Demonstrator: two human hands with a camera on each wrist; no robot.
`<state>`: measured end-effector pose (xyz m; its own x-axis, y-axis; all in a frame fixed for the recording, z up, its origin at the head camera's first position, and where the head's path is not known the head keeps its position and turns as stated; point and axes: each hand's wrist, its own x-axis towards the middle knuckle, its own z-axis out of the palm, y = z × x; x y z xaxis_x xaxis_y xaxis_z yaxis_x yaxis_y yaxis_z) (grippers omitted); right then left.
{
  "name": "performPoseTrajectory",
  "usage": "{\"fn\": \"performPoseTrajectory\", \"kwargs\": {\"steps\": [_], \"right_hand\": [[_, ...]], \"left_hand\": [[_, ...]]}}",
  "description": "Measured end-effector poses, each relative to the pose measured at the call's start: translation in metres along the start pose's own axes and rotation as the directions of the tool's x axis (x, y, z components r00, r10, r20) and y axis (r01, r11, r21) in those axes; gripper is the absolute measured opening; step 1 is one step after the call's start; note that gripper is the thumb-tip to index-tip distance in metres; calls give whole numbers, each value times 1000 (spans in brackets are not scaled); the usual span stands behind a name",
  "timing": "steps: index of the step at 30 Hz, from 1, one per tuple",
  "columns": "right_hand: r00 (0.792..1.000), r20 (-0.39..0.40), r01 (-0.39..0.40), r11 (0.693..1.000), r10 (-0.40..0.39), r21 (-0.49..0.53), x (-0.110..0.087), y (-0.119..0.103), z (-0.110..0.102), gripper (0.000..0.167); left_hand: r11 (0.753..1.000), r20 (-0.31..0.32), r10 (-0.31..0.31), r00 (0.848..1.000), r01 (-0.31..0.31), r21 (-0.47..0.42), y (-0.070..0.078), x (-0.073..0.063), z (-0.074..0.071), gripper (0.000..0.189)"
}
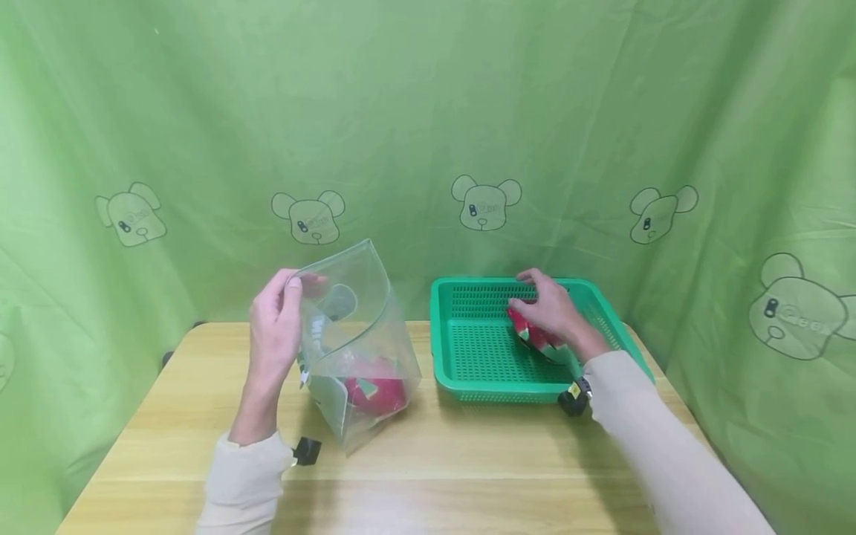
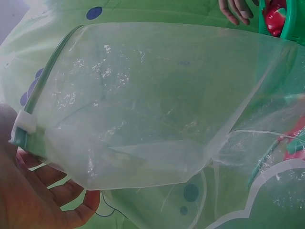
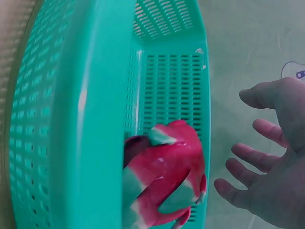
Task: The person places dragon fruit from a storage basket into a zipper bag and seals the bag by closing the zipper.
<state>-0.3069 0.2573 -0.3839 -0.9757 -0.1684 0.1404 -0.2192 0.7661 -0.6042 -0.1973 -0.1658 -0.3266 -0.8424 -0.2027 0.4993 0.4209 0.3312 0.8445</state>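
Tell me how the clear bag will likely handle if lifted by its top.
The clear bag will probably flex and sag, since its see-through walls crease. It will likely hang bottom-heavy, with a red fruit low inside. Its surface may be slippery: glossy highlights show in the left wrist view.

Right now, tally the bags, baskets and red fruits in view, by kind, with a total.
Clear bag: 1
Green basket: 1
Red fruits: 2, one bagged, one in the basket
Total: 4
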Motion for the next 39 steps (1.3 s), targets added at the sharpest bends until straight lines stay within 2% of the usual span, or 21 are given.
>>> {"fn": "performPoseTrajectory", "kwargs": {"steps": [15,30,39], "right_hand": [[998,55,-23,996,28,-83,4,13,2,63],[992,101,-68,989,82,-131,3,26,2,75],[963,211,-147,983,168,-112,0,36,1,90]], "left_hand": [[1000,0,-7,1000,7,-1,-1,-1,-3,35],[1000,-6,1,1000,-2,-15,-4,0,-3,35],[1000,-9,-3,1000,3,-10,-4,0,-2,35]]}}
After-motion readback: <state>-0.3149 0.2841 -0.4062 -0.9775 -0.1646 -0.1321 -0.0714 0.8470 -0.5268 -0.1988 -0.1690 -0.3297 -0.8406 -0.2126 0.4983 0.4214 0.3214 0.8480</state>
